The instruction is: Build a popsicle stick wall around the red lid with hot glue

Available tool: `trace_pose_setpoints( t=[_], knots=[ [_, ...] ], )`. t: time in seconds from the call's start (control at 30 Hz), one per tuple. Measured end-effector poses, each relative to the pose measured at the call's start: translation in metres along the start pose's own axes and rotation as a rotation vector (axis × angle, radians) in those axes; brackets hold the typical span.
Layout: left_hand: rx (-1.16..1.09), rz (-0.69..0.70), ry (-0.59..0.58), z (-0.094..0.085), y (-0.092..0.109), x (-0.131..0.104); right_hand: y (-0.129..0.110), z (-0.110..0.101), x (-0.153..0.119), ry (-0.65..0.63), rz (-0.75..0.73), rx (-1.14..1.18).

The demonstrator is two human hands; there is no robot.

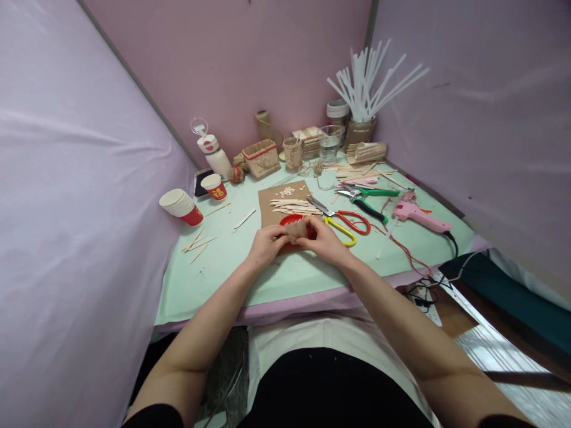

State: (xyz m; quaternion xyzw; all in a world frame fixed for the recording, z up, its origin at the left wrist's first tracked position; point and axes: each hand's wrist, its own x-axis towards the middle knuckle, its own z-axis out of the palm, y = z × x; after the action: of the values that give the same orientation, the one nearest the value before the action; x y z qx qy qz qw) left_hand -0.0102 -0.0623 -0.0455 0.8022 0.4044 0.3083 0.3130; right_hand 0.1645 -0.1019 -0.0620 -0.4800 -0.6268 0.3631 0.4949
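Note:
Between both hands is a small brown piece [296, 229] with a jagged upper edge, perhaps cardboard or wood. My left hand [268, 242] pinches its left side, and the fingers of my right hand [320, 239] close on its right side. Just behind and beneath it shows a round red object [291, 219], partly covered by the piece and the fingers. A brown sheet [267, 205] lies under these, bearing a row of thin wooden sticks [294, 207] and a little heap of pale chips [288, 191].
Right of my hands lie red-and-yellow scissors [352, 223], green-handled pliers [366, 199] and a pink glue gun [419, 215] with its cable. Paper cups [181, 206] stand left. A woven-looking basket [262, 159], water cup [330, 145] and jar of white sticks [360, 131] stand behind.

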Motion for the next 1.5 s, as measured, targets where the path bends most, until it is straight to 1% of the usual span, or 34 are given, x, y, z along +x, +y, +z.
trace_pose_setpoints(
  t=[0.17, 0.27, 0.37, 0.5, 0.77, 1.03, 1.17, 1.5],
  knots=[
    [-0.011, 0.032, -0.059, -0.007, -0.004, -0.003, 0.003, -0.003, -0.001, -0.014, -0.043, -0.047],
    [0.077, 0.096, -0.077, -0.01, -0.006, -0.005, 0.006, -0.005, -0.005, 0.029, -0.085, -0.131],
    [0.19, 0.158, -0.087, -0.008, -0.008, -0.005, 0.006, -0.007, -0.011, 0.085, -0.138, -0.245],
    [0.28, 0.163, -0.08, -0.004, -0.011, -0.005, 0.005, -0.009, -0.017, 0.127, -0.193, -0.378],
    [0.439, 0.194, -0.075, -0.003, -0.014, -0.01, 0.007, -0.006, -0.028, 0.204, -0.196, -0.645],
    [0.456, 0.205, -0.056, 0.0, -0.009, -0.016, 0.008, 0.003, -0.037, 0.275, -0.193, -0.782],
    [0.436, 0.214, -0.062, -0.001, -0.008, -0.018, 0.01, 0.006, -0.038, 0.281, -0.206, -0.806],
    [0.392, 0.209, -0.027, -0.003, -0.003, -0.019, 0.012, 0.008, -0.039, 0.275, -0.205, -0.833]
  ],
)
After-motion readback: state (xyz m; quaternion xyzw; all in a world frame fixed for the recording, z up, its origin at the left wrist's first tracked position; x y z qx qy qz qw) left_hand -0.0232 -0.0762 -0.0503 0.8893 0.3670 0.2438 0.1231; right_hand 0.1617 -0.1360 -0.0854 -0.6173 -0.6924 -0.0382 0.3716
